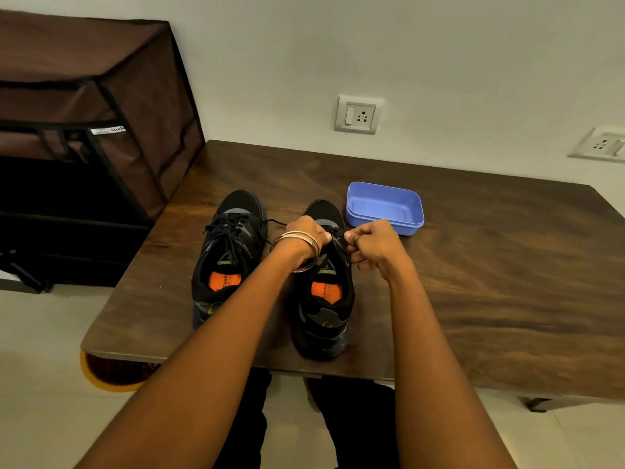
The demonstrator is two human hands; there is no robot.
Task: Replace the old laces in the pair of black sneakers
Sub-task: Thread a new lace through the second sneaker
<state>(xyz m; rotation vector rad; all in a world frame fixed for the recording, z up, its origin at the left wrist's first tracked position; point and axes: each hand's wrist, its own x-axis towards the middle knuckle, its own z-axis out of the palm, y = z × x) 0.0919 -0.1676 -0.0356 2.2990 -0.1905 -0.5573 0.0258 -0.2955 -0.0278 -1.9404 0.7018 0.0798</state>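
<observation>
Unlacing is the step in hand, judged from both hands working at the laced throat of the right shoe (323, 299). The left hand (309, 233) is curled over the front of the throat, thumb toward the other hand; it appears to steady the shoe or pinch lace, but the fingers are hidden, so which cannot be told. The right hand (370, 243) is curled, fingertips pinching the black lace (342, 243) just beside the left thumb.

Relative to the grip:
- A lace strand (275, 223) runs outward from the left hand toward the left shoe (230, 252).
- The left shoe stands just beside the left wrist, fully laced and untouched.
- A blue tray (385, 206) sits just beyond the right hand, holding nothing visible.
- Both shoes rest on the table (490, 282), toes away from the person.

No new laces are visible. The task appears to be at an early stage: one shoe is under work, one not yet started.

The next move calls for drawing the pinched lace out of its eyelets row by row while the other hand holds the shoe down. Pulling without that hold would likely drag the shoe across the table.
</observation>
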